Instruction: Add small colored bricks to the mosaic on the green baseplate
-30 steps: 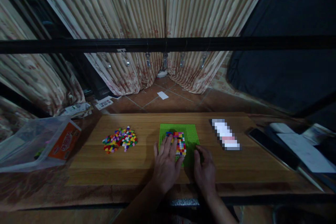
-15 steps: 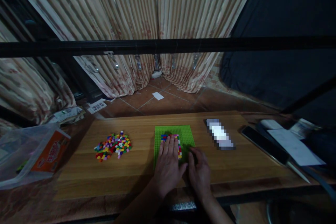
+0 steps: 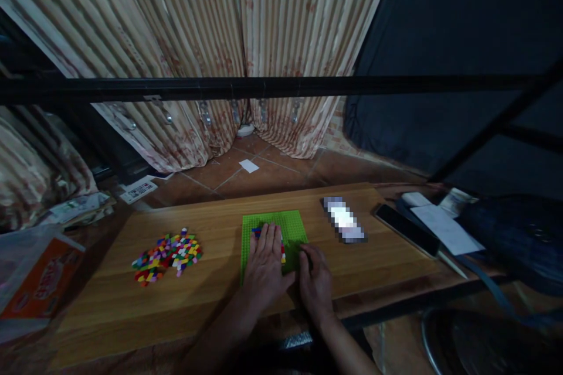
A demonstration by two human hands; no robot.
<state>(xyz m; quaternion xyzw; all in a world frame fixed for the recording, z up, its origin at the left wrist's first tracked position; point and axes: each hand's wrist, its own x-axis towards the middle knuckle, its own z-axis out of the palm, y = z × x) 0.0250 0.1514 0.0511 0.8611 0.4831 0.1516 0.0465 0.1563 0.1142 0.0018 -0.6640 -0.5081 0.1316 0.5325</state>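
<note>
My left hand [image 3: 266, 263] lies flat, fingers stretched out, over a patch of coloured bricks [image 3: 282, 255] on a green baseplate [image 3: 292, 222]. Most of that patch is hidden beneath the palm and fingers. At the baseplate's lower right corner rests my right hand [image 3: 315, 278], its fingers curled inward; whether anything is in them cannot be made out. On the wooden board to the left spreads a loose heap of small bricks [image 3: 169, 255] in many colours.
A phone with a blurred bright screen [image 3: 343, 220] lies right of the baseplate. Further right are a dark phone [image 3: 407, 229], a white sheet [image 3: 448, 228] and a pen-like stick [image 3: 453, 265]. A clear bin with an orange box [image 3: 44, 278] stands left. A black bar [image 3: 281, 87] crosses beyond the board.
The whole view has shifted, so the board and hands appear further left. My left hand stays flat over the bricks, and my right hand keeps its place at the baseplate's corner.
</note>
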